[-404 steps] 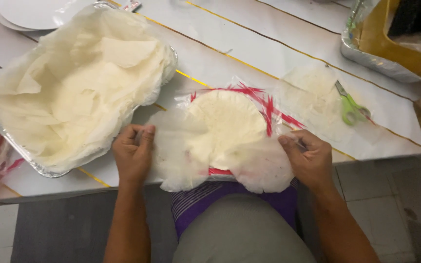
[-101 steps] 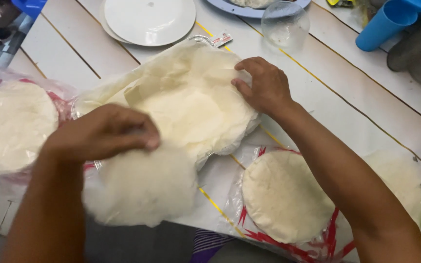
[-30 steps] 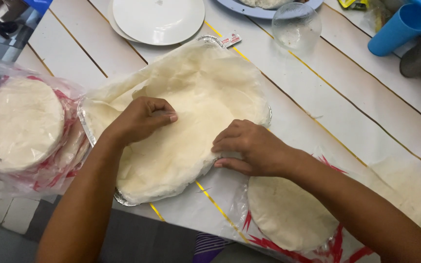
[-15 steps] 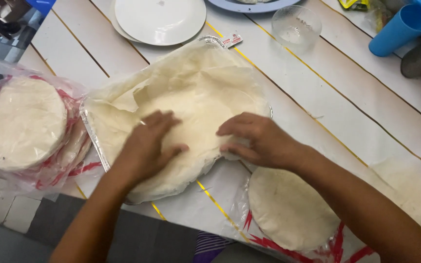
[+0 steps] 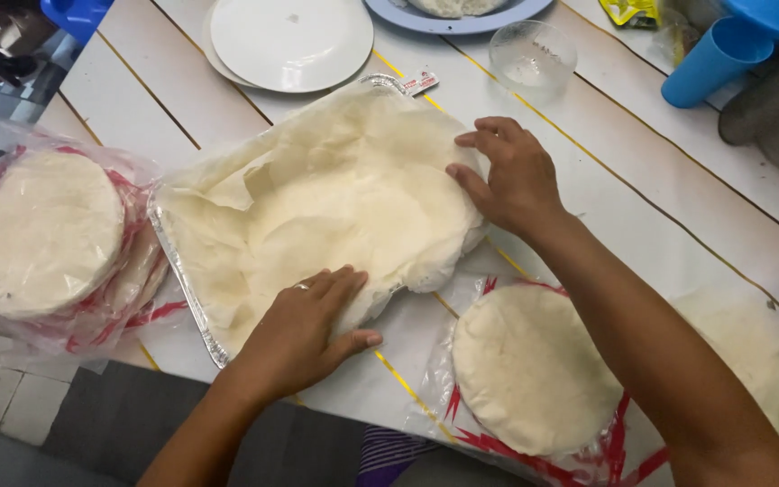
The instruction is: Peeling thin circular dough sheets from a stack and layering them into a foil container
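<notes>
Left hand [image 5: 304,329] flat at the foil tray's [image 5: 184,293] six o'clock, right hand [image 5: 511,176] flat at three o'clock, both pressing thin pale flatbread sheets [image 5: 335,212].

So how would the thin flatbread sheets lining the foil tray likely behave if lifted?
The flatbread sheets look floppy: they fold and drape over the foil tray rim. Probably light, since they hold wrinkles under the left hand and right hand. Thin edges suggest they might tear easily.
</notes>
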